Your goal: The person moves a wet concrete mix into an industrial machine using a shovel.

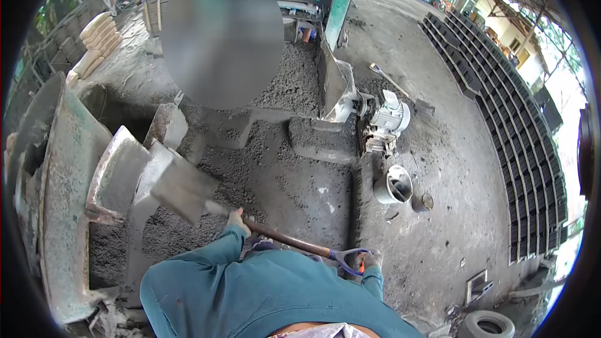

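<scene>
A shovel [288,238] lies across the front of my body, its flat metal blade [184,191] to the left and slightly blurred. My left hand [238,221] is wrapped round the shaft close to the blade. At the other end, my right hand [372,260] grips the purple D-shaped handle. The blade is beside a metal chute [122,172] and above dark, crumbly material [178,231] on the floor. Teal sleeves cover both arms. No load can be made out on the blade.
An electric motor [391,117] stands right of the sunken area, with a white bucket [394,185] below it. Long stacks of dark tiles [501,119] run along the right. A tyre [488,324] lies bottom right, and sacks [100,40] are piled upper left.
</scene>
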Demonstrator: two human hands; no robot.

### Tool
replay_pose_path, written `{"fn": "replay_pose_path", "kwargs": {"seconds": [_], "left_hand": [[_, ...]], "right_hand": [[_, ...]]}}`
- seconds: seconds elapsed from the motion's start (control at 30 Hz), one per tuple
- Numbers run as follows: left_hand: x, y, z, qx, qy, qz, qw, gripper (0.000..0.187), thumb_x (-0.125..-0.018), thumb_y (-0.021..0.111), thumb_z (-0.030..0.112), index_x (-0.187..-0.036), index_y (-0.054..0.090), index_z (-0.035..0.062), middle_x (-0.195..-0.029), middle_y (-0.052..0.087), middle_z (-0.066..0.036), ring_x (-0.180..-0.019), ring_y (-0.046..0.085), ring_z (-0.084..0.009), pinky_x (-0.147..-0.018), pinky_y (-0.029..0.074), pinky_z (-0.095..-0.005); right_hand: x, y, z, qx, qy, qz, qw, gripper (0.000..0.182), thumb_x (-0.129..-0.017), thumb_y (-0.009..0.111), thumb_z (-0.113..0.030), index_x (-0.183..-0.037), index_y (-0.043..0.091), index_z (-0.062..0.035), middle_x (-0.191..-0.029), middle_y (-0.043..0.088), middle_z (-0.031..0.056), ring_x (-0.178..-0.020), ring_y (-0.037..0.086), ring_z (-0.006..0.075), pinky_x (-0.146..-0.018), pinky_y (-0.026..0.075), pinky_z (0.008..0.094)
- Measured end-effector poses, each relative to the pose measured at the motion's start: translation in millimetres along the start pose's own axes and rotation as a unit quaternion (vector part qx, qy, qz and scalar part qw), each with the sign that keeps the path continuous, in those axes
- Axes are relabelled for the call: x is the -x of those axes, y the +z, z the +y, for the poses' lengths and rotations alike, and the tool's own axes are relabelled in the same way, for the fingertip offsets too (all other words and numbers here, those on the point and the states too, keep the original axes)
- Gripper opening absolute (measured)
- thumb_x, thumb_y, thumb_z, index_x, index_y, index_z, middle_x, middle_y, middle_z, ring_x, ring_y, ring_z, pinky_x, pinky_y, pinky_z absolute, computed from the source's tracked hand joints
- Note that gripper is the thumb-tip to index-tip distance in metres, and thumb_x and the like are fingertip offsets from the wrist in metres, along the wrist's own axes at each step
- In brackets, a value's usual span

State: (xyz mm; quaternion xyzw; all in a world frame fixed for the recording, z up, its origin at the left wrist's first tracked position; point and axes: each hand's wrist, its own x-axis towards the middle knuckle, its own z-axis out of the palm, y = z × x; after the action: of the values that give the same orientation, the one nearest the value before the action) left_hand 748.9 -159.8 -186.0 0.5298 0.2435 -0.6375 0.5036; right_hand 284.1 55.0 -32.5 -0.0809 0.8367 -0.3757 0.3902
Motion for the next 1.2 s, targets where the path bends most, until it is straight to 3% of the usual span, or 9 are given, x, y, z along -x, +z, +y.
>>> {"fn": "replay_pose_path", "kwargs": {"seconds": [0.1, 0.17, 0.23, 0.33, 0.43, 0.7, 0.77, 0.93, 1.2], "left_hand": [[31.9, -59.1, 1.8, -0.01, 0.0, 0.108, 0.994, 0.027, -0.089, 0.06, 0.033, -0.099, 0.048, 0.0119, -0.093, 0.05, -0.008, -0.081, 0.052, -0.0279, -0.077, 0.048, -0.0533], [9.3, -103.0, 7.1, -0.024, 0.035, 0.148, 0.988, 0.026, -0.087, 0.06, 0.034, -0.093, 0.048, 0.0116, -0.087, 0.051, -0.008, -0.076, 0.053, -0.0282, -0.074, 0.048, -0.0528], [16.4, -106.2, 10.3, -0.053, 0.021, 0.132, 0.99, 0.026, -0.086, 0.06, 0.034, -0.093, 0.048, 0.0116, -0.087, 0.051, -0.008, -0.076, 0.053, -0.0283, -0.073, 0.048, -0.0526], [19.4, -84.7, 8.1, -0.118, 0.005, 0.09, 0.989, 0.026, -0.086, 0.06, 0.034, -0.091, 0.048, 0.0117, -0.085, 0.051, -0.008, -0.075, 0.053, -0.0283, -0.073, 0.048, -0.0525], [17.3, -52.0, 4.4, -0.18, 0.0, 0.059, 0.982, 0.026, -0.085, 0.06, 0.034, -0.09, 0.048, 0.0117, -0.084, 0.051, -0.008, -0.075, 0.053, -0.0284, -0.072, 0.048, -0.0523], [31.9, -12.4, -16.5, -0.278, 0.006, 0.016, 0.96, 0.026, -0.084, 0.06, 0.034, -0.087, 0.048, 0.0118, -0.081, 0.051, -0.008, -0.073, 0.053, -0.0285, -0.071, 0.048, -0.0518], [34.4, -16.6, -18.3, -0.287, 0.015, 0.008, 0.958, 0.026, -0.084, 0.061, 0.035, -0.087, 0.048, 0.0118, -0.08, 0.051, -0.008, -0.072, 0.053, -0.0285, -0.071, 0.048, -0.0516], [51.2, -39.5, -30.2, -0.294, 0.031, 0.002, 0.955, 0.026, -0.083, 0.061, 0.035, -0.085, 0.047, 0.0119, -0.078, 0.051, -0.008, -0.071, 0.053, -0.0286, -0.07, 0.048, -0.0513], [72.3, -113.3, -66.4, -0.297, 0.005, -0.029, 0.954, 0.027, -0.082, 0.061, 0.035, -0.082, 0.047, 0.012, -0.074, 0.051, -0.008, -0.07, 0.053, -0.0287, -0.068, 0.048, -0.0508]], "right_hand": [[1.8, 24.8, 6.2, 0.114, -0.043, 0.013, 0.992, 0.033, -0.078, 0.059, 0.003, -0.11, 0.063, -0.006, -0.078, 0.068, 0.0185, -0.06, 0.066, 0.0299, -0.051, 0.053, 0.0439], [-5.5, 43.3, 22.4, 0.305, -0.237, 0.131, 0.913, 0.036, -0.07, 0.068, -0.005, -0.107, 0.067, -0.0059, -0.086, 0.071, 0.014, -0.078, 0.069, 0.0275, -0.071, 0.055, 0.0376], [14.4, 59.4, 3.4, 0.318, -0.148, 0.106, 0.93, 0.044, -0.073, 0.069, -0.013, -0.117, 0.066, -0.0124, -0.103, 0.071, 0.015, -0.102, 0.067, 0.0292, -0.09, 0.051, 0.0357], [9.8, 75.6, 4.3, 0.271, -0.024, 0.054, 0.961, 0.055, -0.075, 0.067, -0.019, -0.129, 0.059, -0.0212, -0.119, 0.066, 0.014, -0.114, 0.062, 0.031, -0.095, 0.05, 0.0388], [19.6, 99.1, 4.3, 0.37, -0.122, 0.039, 0.92, 0.065, -0.077, 0.066, -0.017, -0.139, 0.05, -0.0231, -0.127, 0.062, 0.0124, -0.119, 0.059, 0.0297, -0.099, 0.048, 0.0383], [73.7, 93.8, 20.5, 0.177, -0.133, -0.007, 0.975, 0.052, -0.086, 0.068, -0.044, -0.131, 0.059, -0.0213, -0.106, 0.07, 0.0148, -0.107, 0.065, 0.0303, -0.093, 0.048, 0.0397], [86.5, 75.4, 22.8, 0.124, -0.065, -0.054, 0.989, 0.047, -0.088, 0.064, -0.049, -0.123, 0.064, -0.0174, -0.1, 0.07, 0.0142, -0.105, 0.065, 0.0303, -0.09, 0.049, 0.0405], [71.4, 40.2, 115.3, 0.13, 0.004, 0.0, 0.992, 0.063, -0.086, 0.056, -0.066, -0.113, 0.069, -0.0102, -0.094, 0.071, 0.0144, -0.095, 0.067, 0.0299, -0.084, 0.05, 0.0428], [175.9, -80.0, 246.8, 0.021, 0.327, -0.009, 0.945, 0.067, -0.095, 0.044, -0.061, -0.102, 0.069, 0.0009, -0.091, 0.068, 0.0206, -0.082, 0.069, 0.0343, -0.074, 0.056, 0.0519]]}}
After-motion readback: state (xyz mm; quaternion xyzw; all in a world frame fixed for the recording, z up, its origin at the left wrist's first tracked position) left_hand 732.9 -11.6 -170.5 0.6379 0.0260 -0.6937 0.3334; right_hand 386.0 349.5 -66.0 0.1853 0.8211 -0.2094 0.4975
